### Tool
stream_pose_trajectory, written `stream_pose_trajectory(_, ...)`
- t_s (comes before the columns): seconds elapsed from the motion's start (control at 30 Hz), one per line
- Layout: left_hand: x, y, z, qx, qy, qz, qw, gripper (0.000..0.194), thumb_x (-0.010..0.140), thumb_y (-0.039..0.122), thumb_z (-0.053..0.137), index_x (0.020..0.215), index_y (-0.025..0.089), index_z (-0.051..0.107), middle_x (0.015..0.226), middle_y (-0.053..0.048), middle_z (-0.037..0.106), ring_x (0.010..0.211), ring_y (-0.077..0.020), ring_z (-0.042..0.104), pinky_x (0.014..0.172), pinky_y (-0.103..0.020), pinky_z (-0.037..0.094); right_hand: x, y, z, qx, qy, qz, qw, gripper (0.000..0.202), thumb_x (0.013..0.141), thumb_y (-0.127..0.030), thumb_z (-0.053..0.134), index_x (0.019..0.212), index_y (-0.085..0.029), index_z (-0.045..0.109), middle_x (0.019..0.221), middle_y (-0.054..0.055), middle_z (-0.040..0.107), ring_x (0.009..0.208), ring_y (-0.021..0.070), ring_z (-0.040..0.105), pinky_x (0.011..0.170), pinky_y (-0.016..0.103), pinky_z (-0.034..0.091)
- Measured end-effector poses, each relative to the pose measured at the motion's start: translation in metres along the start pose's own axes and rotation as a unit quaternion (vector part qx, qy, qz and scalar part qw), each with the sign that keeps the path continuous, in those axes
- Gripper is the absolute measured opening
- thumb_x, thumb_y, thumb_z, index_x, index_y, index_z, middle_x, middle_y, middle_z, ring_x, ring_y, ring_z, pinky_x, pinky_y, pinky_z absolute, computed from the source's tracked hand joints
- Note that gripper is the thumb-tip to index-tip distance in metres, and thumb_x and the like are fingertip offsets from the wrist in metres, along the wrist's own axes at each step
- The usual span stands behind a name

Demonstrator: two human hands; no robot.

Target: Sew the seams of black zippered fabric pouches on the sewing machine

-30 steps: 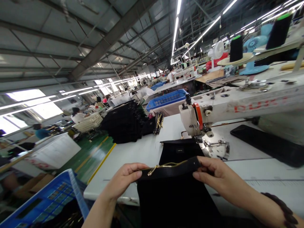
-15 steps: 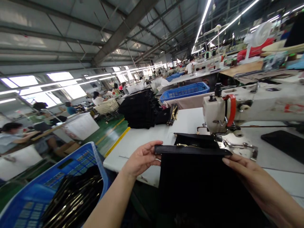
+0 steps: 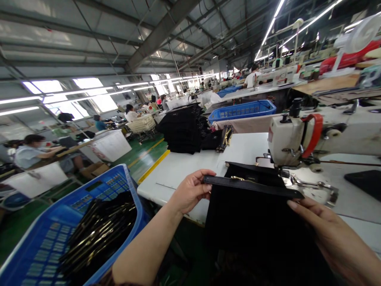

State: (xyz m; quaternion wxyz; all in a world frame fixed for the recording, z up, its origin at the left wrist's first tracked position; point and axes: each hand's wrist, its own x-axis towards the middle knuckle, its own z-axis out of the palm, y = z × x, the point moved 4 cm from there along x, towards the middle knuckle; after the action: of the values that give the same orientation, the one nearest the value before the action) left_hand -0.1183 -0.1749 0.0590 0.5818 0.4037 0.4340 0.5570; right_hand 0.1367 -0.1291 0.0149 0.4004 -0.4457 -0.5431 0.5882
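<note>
Open room between the left hand (image 3: pixel 192 193) and the stack of black fabric pieces (image 3: pixel 181 128) by the left edge of the white surface (image 3: pixel 181 163). Pinched at both ends of its top band (image 3: pixel 256 186), left hand well apart from right hand (image 3: pixel 326 224): black zippered fabric piece (image 3: pixel 253 218), near the sewing machine (image 3: pixel 284 139). Low at left, blue basket (image 3: pixel 141 216); beyond, green floor (image 3: pixel 137 149).

Left grip (image 3: pixel 194 192) pinches, fingers (image 3: pixel 204 172) curled, bare forearm (image 3: pixel 149 240) slanting up, and here's the right grip (image 3: pixel 316 217) pinching too, slightly lower!
</note>
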Motion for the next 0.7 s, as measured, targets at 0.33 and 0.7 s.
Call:
stream_pose_trajectory(0.33,-0.002,-0.001,-0.007,-0.012,0.049,0.0,0.999,0.026,0.055,0.018,0.078,0.073,0.012,0.06,0.062,0.001,0.055,0.054,-0.0057,0.049,0.049,-0.013,0.04,-0.003,0.014,0.008,0.146,0.018,0.089,0.985,0.027,0.038,-0.018,0.071,0.061,-0.027,0.062,0.075,-0.003,0.068,0.093,0.0264,0.057,0.1,0.033,0.034)
stream_pose_trajectory(0.7,-0.007,-0.005,0.001,0.015,-0.01,-0.029,0.999,0.029,0.047,0.005,0.076,0.07,0.011,0.059,0.065,0.0,0.06,0.058,-0.0078,0.053,0.052,-0.014,0.039,-0.002,0.014,-0.001,0.072,0.019,0.057,0.996,0.04,0.055,-0.046,0.074,0.088,-0.026,0.064,0.088,0.001,0.069,0.095,0.0278,0.058,0.103,0.04,0.028)
